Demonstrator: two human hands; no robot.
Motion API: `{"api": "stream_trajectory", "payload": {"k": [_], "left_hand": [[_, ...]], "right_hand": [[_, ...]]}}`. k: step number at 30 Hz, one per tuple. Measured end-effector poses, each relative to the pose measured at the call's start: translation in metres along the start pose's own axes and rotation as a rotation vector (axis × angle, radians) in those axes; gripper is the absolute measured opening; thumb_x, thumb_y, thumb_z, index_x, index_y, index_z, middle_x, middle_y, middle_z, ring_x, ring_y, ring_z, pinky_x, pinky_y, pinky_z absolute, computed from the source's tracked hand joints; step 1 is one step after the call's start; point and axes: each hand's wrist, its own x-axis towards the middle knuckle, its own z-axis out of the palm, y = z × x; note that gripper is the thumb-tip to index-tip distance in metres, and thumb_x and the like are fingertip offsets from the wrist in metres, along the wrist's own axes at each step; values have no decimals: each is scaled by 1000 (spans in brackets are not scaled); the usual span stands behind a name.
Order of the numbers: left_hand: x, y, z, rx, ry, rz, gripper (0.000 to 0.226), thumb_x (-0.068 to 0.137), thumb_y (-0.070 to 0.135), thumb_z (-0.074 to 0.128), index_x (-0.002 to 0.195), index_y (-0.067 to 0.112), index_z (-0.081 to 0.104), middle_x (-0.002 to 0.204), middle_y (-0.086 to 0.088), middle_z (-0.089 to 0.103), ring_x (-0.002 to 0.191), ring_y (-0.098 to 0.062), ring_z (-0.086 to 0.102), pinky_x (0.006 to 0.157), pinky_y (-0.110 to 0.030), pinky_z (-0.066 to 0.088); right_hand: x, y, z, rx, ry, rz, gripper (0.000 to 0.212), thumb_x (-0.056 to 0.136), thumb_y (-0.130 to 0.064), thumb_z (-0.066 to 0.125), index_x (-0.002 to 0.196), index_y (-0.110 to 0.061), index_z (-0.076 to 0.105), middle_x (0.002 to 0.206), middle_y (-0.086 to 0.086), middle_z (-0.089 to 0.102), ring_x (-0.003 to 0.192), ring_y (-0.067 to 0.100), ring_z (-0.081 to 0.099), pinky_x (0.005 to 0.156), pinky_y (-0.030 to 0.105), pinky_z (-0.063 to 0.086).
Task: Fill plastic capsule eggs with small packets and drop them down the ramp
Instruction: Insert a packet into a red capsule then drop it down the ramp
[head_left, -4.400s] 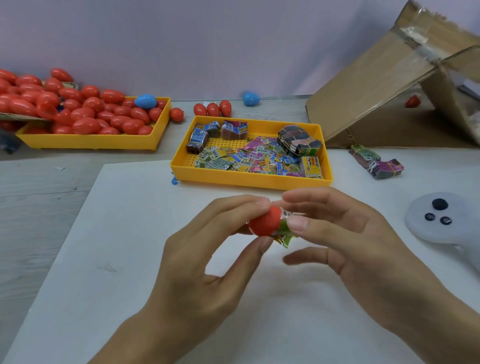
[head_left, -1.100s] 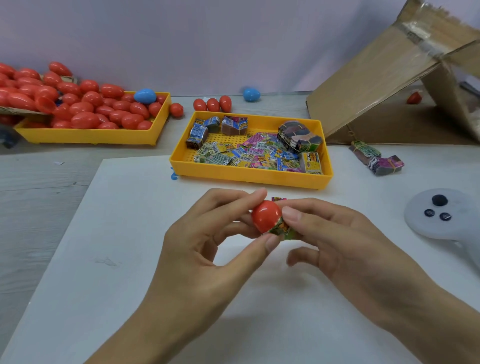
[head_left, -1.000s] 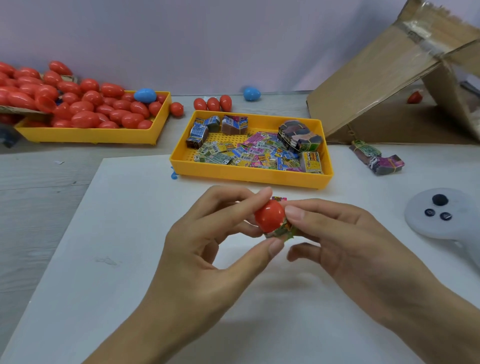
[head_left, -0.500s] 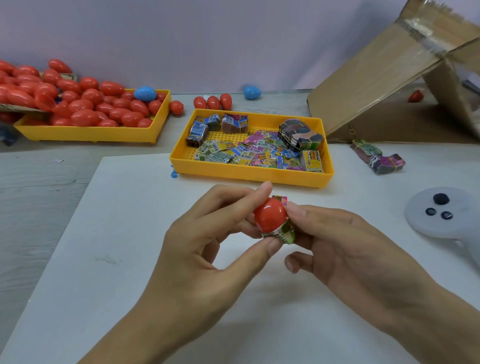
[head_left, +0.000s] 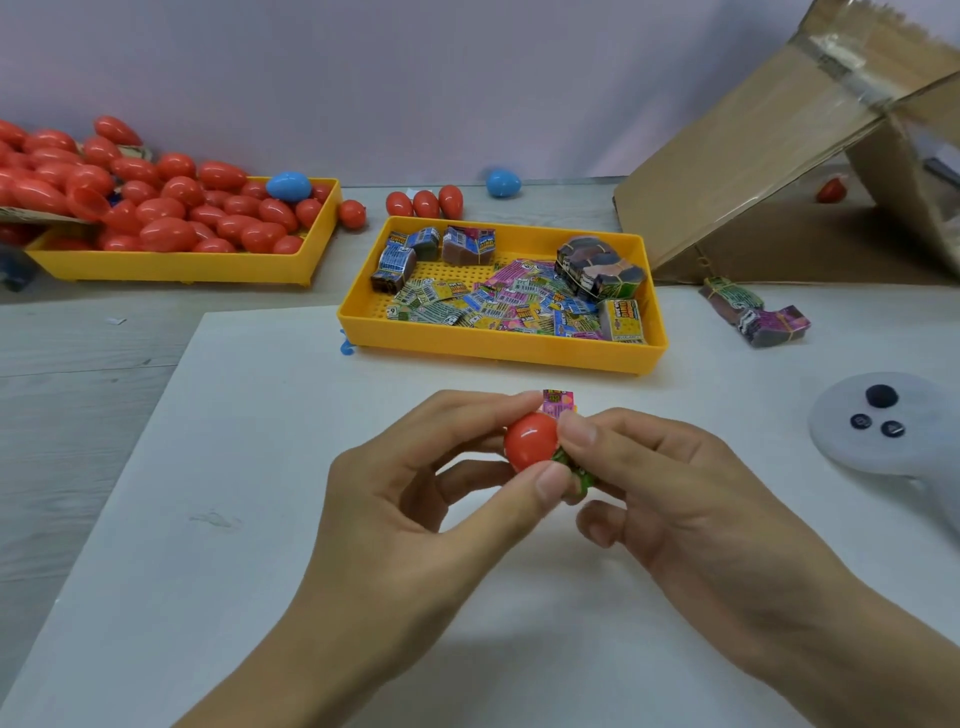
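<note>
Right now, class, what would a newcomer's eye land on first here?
First, the two hands at centre: the left hand pinches a red egg while the right hand works packets into it. Behind sit a yellow tray of packets and, far left, a heap of red eggs.

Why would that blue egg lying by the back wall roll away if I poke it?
The blue egg is rounded and glossy, with no flat side showing, so a poke would probably send it rolling, likely in a wobbly curve since one end looks narrower. It lies loose on the table, outside any tray, so little would stop it.
</note>
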Motion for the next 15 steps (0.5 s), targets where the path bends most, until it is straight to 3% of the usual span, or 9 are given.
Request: {"api": "stream_trajectory", "payload": {"k": [15], "left_hand": [[-3, -1, 3, 76, 28, 38, 30, 85, 17, 67, 114, 18, 72, 109, 2, 71, 101, -20, 71, 82, -23, 57]], "right_hand": [[1, 1, 1, 14, 12, 46, 31, 59, -48, 81, 60, -21, 67, 76, 0, 64, 68, 7, 53, 51, 22, 43]]}}
